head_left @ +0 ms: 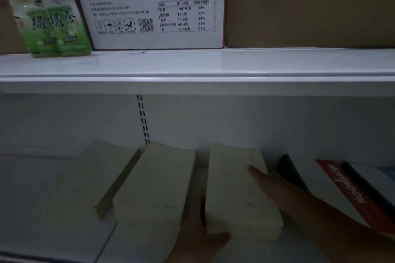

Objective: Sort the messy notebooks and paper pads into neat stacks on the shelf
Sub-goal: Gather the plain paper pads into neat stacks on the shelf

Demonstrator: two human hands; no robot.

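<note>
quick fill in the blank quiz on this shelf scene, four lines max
1. The two green bottles stand at the ___ end of the upper shelf.
2. ___ cream paper pad stacks lie side by side under that shelf.
3. The right hand rests on the ___ of those stacks.
4. The notebook beside that hand bears a ___ band with lettering.
Missing words: left; three; rightmost; red.

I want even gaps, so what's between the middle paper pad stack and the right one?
In the head view, bare shelf at the back of that gap; nearer, the left hand fills it, gripping the right stack.
</note>
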